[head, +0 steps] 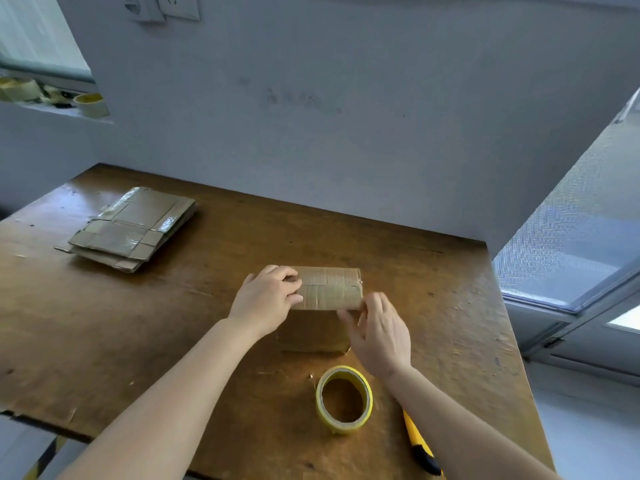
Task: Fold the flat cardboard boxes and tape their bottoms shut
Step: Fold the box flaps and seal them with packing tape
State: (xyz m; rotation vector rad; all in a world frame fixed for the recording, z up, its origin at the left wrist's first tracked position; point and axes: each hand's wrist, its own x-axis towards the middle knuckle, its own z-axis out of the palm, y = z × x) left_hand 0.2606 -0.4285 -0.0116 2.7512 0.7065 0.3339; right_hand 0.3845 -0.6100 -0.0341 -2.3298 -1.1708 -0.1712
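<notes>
A small folded cardboard box (330, 289) stands on the wooden table (145, 327), its taped flaps facing up. My left hand (266, 299) grips the box's upper left edge, fingers curled over the top. My right hand (377, 330) is at the box's front right corner, thumb and fingers touching the edge. A stack of flat cardboard boxes (131, 226) with shiny tape strips lies at the far left of the table. A yellow-edged roll of tape (344, 400) lies flat in front of the box.
A yellow and black utility knife (420, 445) lies near the table's front right edge, partly under my right forearm. More tape rolls (90, 105) sit on a windowsill at upper left. A wall backs the table; a window is at right.
</notes>
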